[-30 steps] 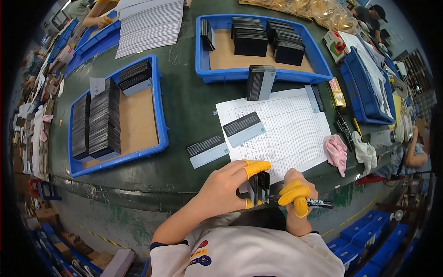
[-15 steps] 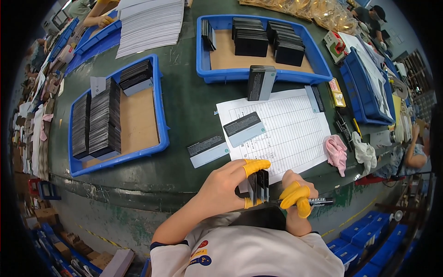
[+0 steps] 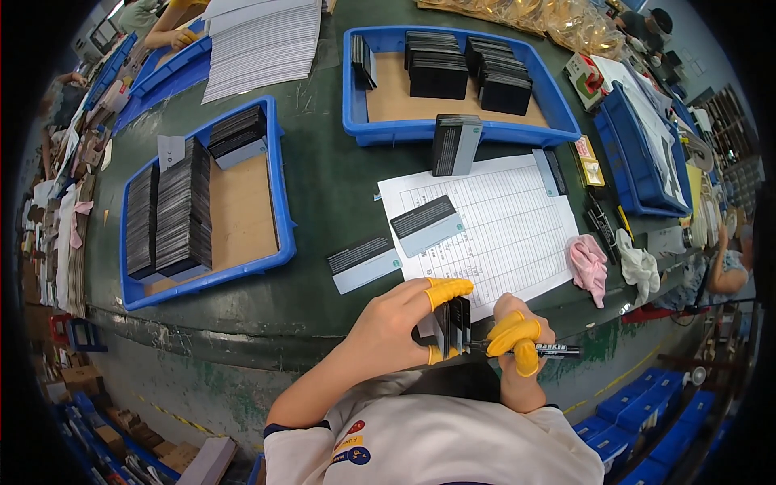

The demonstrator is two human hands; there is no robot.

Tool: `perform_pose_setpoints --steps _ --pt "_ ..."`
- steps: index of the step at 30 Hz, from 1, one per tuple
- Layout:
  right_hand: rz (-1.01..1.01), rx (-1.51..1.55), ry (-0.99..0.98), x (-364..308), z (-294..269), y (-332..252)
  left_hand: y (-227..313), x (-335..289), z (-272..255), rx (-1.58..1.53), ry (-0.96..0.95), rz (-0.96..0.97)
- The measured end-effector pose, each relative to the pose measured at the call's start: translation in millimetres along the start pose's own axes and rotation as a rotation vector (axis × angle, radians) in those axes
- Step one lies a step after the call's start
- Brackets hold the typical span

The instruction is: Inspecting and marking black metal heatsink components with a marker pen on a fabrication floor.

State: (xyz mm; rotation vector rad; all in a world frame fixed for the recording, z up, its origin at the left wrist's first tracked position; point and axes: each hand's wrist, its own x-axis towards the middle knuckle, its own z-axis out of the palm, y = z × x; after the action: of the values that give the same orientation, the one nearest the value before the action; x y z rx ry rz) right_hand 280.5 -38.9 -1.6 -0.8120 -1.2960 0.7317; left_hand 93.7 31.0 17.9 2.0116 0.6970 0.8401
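Note:
My left hand (image 3: 392, 323), with yellow finger cots, pinches a few dark cards (image 3: 455, 326) upright at the table's front edge. To its right, my right hand (image 3: 520, 338), also in yellow finger cots, is closed round a black marker pen (image 3: 558, 351). The pen's tip points left and meets, or nearly meets, the cards' edges. Beyond my hands lies a printed grid sheet (image 3: 517, 226). One black-and-grey card (image 3: 427, 225) rests on the sheet, and a similar card (image 3: 363, 263) lies left of it. A small stack of cards (image 3: 457, 145) stands at the sheet's far edge.
A blue tray (image 3: 283, 234) of packed dark cards stands at left, another blue tray (image 3: 388, 132) at the back. Right of the sheet are a pink cloth (image 3: 587, 267), a white cloth (image 3: 638, 267) and a blue bin (image 3: 638, 162). A co-worker's hand (image 3: 184, 37) is far left.
My right hand has shifted slightly left and up with the marker, bringing its tip nearer the cards. My left hand and the cards in it stay put.

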Motion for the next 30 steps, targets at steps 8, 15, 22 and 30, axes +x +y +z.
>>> perform_pose_setpoints --steps 8,15,22,30 --pt "-0.014 0.168 -0.014 -0.1 0.6 1.2 0.6 0.4 0.4 -0.001 0.008 -0.003" --pt "0.008 0.041 0.129 0.1 2.4 0.9 -0.5 -0.3 1.0 0.037 0.001 0.017" --pt "0.038 0.022 0.129 0.9 1.6 0.1 0.2 -0.2 0.1 0.05 -0.001 0.017" --pt "-0.004 0.072 0.119 -2.6 0.2 3.4 -0.7 -1.3 0.1 0.056 0.012 0.024"
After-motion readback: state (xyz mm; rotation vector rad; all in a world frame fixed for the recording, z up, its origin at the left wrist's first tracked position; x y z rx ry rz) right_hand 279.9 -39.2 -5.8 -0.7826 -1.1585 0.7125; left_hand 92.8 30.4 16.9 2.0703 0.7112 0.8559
